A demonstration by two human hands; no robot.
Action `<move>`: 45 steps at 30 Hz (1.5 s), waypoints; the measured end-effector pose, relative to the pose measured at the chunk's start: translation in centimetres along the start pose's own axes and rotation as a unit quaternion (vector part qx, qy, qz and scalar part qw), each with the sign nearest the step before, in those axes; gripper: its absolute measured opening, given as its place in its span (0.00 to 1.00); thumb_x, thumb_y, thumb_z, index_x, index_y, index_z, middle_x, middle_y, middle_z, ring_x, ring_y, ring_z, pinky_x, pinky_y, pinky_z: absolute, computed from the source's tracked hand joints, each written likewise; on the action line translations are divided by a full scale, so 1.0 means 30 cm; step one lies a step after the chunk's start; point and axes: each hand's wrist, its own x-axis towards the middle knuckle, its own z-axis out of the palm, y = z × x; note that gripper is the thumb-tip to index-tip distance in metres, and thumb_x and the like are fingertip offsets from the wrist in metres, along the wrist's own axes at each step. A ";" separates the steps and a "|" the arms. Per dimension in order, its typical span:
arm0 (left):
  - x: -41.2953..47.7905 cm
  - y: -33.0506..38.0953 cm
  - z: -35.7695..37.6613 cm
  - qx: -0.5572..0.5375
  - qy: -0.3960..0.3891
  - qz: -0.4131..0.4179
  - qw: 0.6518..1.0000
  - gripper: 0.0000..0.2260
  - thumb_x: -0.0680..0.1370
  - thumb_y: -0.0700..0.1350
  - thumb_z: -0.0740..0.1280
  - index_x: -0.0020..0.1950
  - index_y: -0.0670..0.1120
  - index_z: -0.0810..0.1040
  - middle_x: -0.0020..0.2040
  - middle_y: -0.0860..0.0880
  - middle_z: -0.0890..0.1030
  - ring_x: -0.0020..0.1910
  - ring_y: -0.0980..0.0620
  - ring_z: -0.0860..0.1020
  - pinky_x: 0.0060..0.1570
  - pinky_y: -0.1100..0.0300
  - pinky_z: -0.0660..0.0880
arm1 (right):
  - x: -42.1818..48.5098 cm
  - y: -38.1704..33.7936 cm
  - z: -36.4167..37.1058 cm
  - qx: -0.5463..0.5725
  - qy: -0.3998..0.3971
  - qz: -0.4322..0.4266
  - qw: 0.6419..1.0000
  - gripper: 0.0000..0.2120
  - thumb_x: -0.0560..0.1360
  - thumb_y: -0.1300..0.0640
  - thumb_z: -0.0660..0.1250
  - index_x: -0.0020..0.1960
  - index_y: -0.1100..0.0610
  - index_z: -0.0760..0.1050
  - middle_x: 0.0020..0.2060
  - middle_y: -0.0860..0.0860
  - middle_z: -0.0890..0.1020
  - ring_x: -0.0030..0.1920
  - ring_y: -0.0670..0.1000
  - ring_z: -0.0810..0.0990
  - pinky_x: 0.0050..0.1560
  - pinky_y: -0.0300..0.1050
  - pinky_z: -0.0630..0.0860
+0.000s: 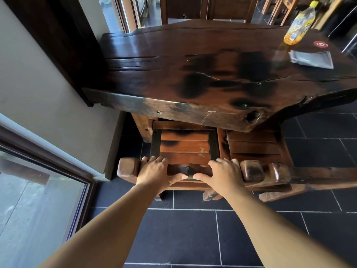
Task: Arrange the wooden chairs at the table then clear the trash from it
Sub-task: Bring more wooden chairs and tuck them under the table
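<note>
Far right of bench (173,64), plastic bottle (300,22) w/ yellow cap stands upright; contents unclear. Grey flat wrapper (312,59) lies just beside it. At wooden chair (184,146), left hand (154,172) & right hand (225,174) grip its top rail, fingers curled over, thumbs nearly meeting. Seat sits partly under bench edge; 2nd chair (255,146) just beside, on right.

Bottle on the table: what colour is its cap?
Yellow. The bottle cap shows best in the head view, top right.
</note>
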 end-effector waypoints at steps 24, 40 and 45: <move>-0.426 0.089 -0.462 -0.064 -0.056 -0.027 0.996 0.23 0.76 0.57 0.68 0.68 0.51 0.72 0.61 0.48 0.80 0.57 0.45 0.80 0.46 0.54 0.75 | -0.402 -0.041 -0.478 0.113 -0.131 -0.023 0.985 0.24 0.77 0.43 0.64 0.69 0.51 0.69 0.63 0.54 0.78 0.64 0.58 0.75 0.57 0.54 0.76; -0.618 0.114 -0.578 -0.046 0.001 0.050 0.998 0.25 0.75 0.58 0.69 0.69 0.49 0.70 0.62 0.49 0.77 0.60 0.45 0.77 0.60 0.48 0.75 | -0.619 0.073 -0.675 0.130 -0.073 0.013 0.989 0.27 0.74 0.39 0.64 0.70 0.48 0.68 0.68 0.50 0.73 0.68 0.57 0.72 0.67 0.61 0.69; -0.623 0.116 -0.591 -0.047 0.009 0.045 0.998 0.28 0.76 0.58 0.69 0.72 0.48 0.68 0.66 0.47 0.76 0.62 0.43 0.76 0.60 0.48 0.75 | -0.618 0.077 -0.680 0.142 -0.059 0.017 0.988 0.28 0.75 0.41 0.67 0.71 0.49 0.67 0.67 0.51 0.73 0.67 0.57 0.73 0.66 0.59 0.72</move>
